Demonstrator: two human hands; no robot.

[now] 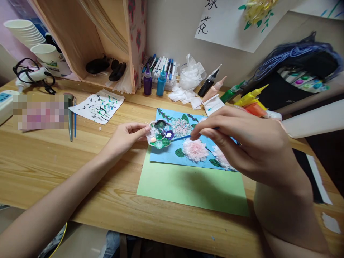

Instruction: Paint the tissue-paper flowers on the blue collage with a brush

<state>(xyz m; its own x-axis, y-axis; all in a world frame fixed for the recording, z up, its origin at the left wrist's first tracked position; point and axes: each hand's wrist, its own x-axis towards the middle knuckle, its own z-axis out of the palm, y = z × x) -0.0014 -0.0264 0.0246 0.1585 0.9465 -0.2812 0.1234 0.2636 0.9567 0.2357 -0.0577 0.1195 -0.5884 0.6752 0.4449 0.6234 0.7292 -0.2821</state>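
Observation:
My left hand (126,136) pinches the left rim of a small flower-shaped paint palette (160,134) with green and purple paint in its wells, held just above the desk. My right hand (242,143) is closed on a thin blue paintbrush (182,137), whose tip reaches into the palette's right side. Under both lies a blue sheet (166,157) bearing pink and white tissue-paper flowers (195,149) and green leaves. The blue sheet rests on a light green sheet (188,186).
Paint bottles in purple (147,81), teal (161,82), black, green, yellow and orange line the back of the wooden desk (53,157). A marker set, crumpled tissue (191,77), a paint-smeared paper (98,106), stacked paper cups (25,32) and a wooden shelf (80,36) stand behind.

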